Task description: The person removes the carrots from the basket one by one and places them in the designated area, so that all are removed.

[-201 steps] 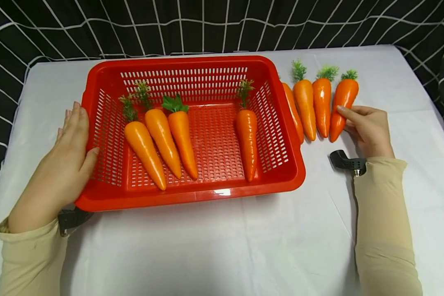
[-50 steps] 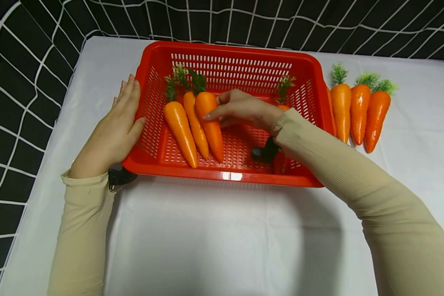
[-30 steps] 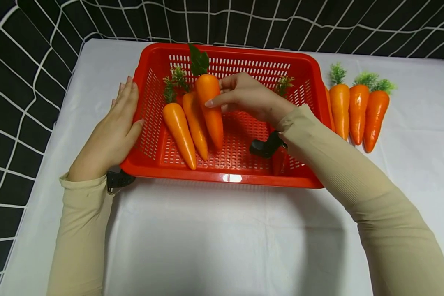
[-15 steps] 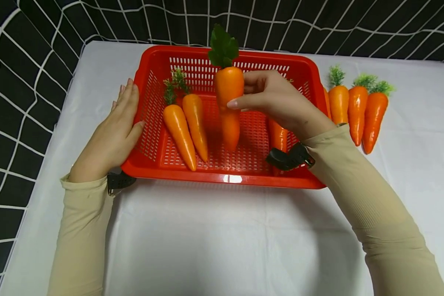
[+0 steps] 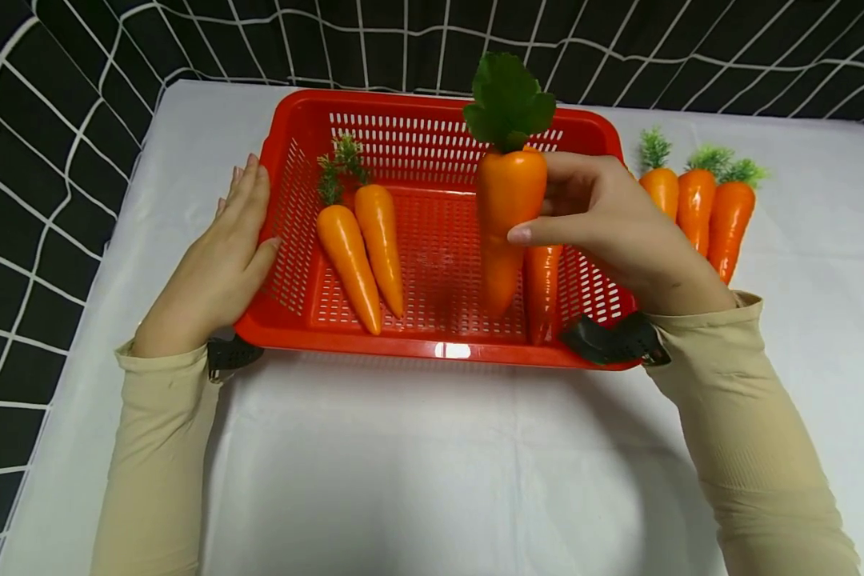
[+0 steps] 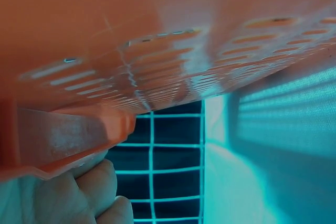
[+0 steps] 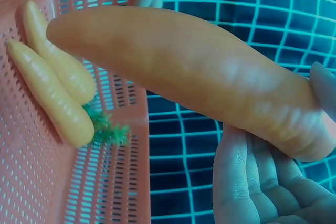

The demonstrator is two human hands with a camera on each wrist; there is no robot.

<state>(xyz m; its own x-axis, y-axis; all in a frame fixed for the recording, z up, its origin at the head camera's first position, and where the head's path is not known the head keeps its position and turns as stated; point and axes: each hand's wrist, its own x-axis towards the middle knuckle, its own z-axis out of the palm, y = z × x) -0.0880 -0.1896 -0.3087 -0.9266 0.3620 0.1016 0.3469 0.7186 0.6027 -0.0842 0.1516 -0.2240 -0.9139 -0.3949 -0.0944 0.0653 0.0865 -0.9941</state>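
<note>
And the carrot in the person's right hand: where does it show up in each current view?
Head: held carrot right of centre, upright in the right hand, over the slotted basket.
Left wrist: not in it; the basket fills the top.
Right wrist: held carrot slants from upper left to lower right.
Shared landmark: the slotted basket.

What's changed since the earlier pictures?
The right hand has let go of the rightmost orange, feathery-leaved carrot on the white table and taken hold of the orange carrot with broad green leaves, lifting it rightward over the red plastic basket. The left hand stays at the basket's left side; the two orange carrots nearest it still lie inside.
</note>
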